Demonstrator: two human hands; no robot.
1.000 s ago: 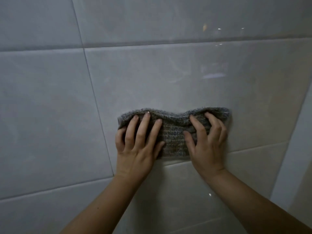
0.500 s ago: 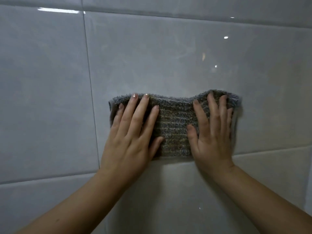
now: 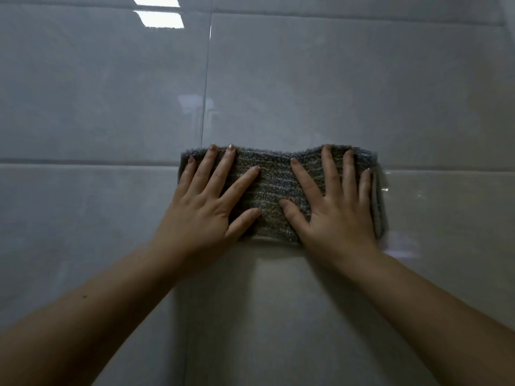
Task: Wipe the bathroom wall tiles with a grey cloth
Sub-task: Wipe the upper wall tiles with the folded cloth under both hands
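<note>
Right now one grey cloth [image 3: 274, 188] lies flat against the wall tiles [image 3: 334, 79], folded into a wide band. It straddles the horizontal grout line: its top edge sits just above the seam and most of it lies on the tile below. Two hands press on it. The left hand [image 3: 211, 207] covers the cloth's left end and the right hand [image 3: 334, 210] its right end. On both hands the fingers are straight and spread apart, laid flat on the fabric and curled round nothing, with the two thumbs pointing toward each other.

Above the seam two large glossy tiles show, split by one vertical grout line. Two bright patches of reflected light [image 3: 158, 15] sit at the top left. The hands hide both ends of the cloth, leaving its middle strip and a sliver of its right edge visible. Two bare forearms cross the lower tiles and block part of them.
</note>
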